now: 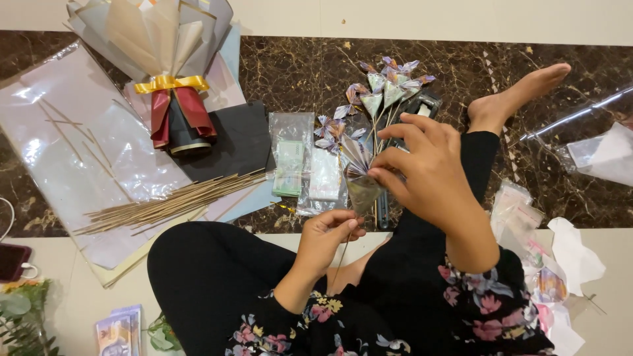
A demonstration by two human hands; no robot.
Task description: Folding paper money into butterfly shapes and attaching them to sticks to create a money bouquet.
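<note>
My left hand [328,232] pinches a thin wooden stick [342,256] that carries a folded paper flower [359,179], fanned on top and cone-shaped below. My right hand [425,173] grips the flower's fan between thumb and fingertips. Both hands hover over my crossed legs in black trousers. Just beyond them, several finished folded flowers on sticks [384,86] lie on the dark marble floor.
A wrapped bouquet cone with a gold ribbon [165,59] stands at the back left on clear and pastel sheets [72,132]. Loose wooden sticks [175,200] lie beside a black sheet. Clear bags of banknotes [290,161] sit centre. Plastic bags [597,155] lie right. My bare foot [517,95] rests far right.
</note>
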